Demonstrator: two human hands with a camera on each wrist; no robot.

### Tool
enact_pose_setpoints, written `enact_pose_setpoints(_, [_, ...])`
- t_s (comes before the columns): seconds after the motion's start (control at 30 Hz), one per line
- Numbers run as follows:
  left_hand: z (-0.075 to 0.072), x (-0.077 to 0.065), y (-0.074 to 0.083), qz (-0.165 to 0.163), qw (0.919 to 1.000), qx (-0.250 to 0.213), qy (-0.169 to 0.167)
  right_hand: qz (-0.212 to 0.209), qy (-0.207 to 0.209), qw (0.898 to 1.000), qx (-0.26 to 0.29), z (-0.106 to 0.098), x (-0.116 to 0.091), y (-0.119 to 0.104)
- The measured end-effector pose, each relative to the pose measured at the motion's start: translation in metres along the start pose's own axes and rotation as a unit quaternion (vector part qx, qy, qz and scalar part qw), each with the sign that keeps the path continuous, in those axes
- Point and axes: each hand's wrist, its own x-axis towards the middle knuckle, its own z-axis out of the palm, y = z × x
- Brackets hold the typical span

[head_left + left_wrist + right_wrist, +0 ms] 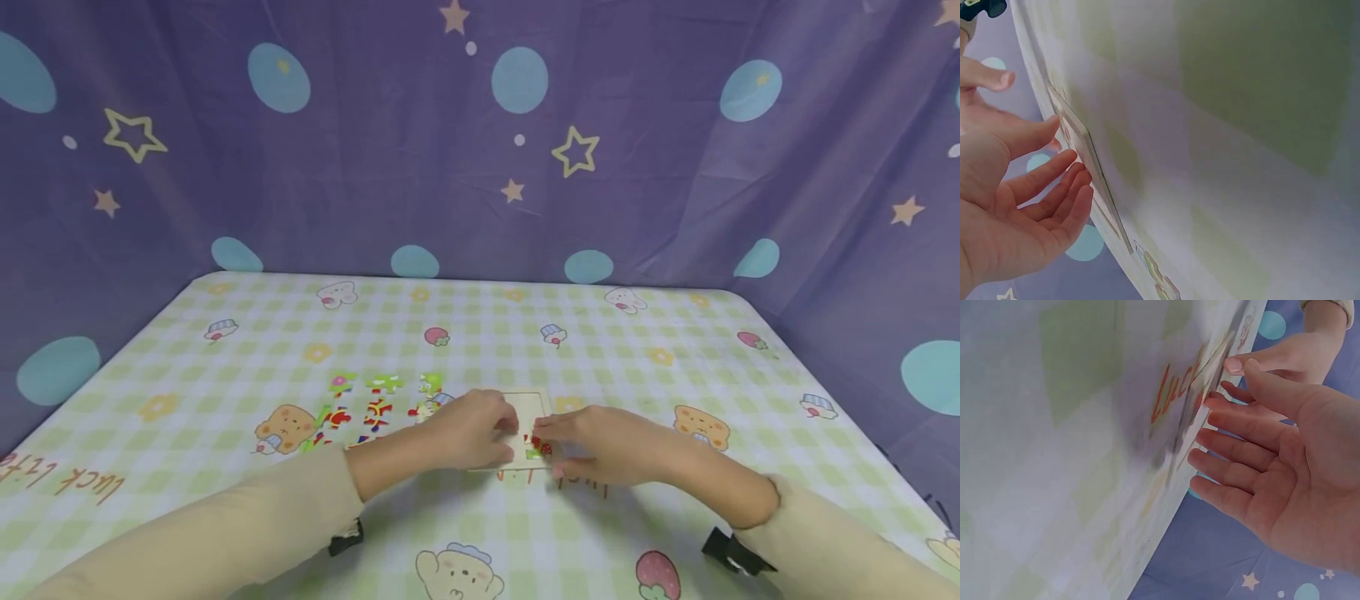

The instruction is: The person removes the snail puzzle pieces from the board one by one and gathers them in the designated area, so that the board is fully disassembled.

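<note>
A pale rectangular puzzle board (530, 403) with a raised border lies on the table between the hands. Red and green puzzle pieces (533, 454) sit in its lower right corner. My left hand (474, 429) is over the board's left part, its fingers loosely bent; in the left wrist view the fingertips (1082, 178) are right at the board's surface, with nothing visible in the grasp. From the right side, my right hand (618, 446) reaches over the corner pieces with its fingertips on them. Its fingers (1235, 456) look nearly straight in the right wrist view.
Loose colourful puzzle pieces (377, 410) are spread left of the board, some partly hidden behind the left forearm. A checked cloth (480, 333) with printed cartoons covers the table. Behind the table's far edge hangs a purple curtain (420, 167).
</note>
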Motion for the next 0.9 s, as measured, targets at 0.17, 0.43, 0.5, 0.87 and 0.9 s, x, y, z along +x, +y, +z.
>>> enact_pose_setpoints(0.17, [0.003,0.005,0.005,0.005,0.9999,-0.011,-0.01,-0.004,0.007,1.0,0.007,0.001,0.005,0.007])
enact_pose_setpoints(0.43, [0.006,0.009,0.008,-0.009,0.9998,-0.019,-0.004,0.003,0.02,1.0,-0.004,0.007,0.011,0.013])
enact_pose_setpoints(0.5, [0.006,0.009,0.009,-0.013,0.9996,-0.026,-0.002,0.007,0.022,1.0,-0.008,0.009,0.012,0.014])
enact_pose_setpoints(0.87, [0.007,0.013,0.008,-0.025,0.9933,-0.111,0.019,0.015,0.027,1.0,-0.003,0.01,0.013,0.014])
enact_pose_setpoints(0.9, [0.007,0.014,0.007,-0.029,0.9919,-0.122,0.019,0.016,0.027,1.0,-0.004,0.01,0.013,0.014])
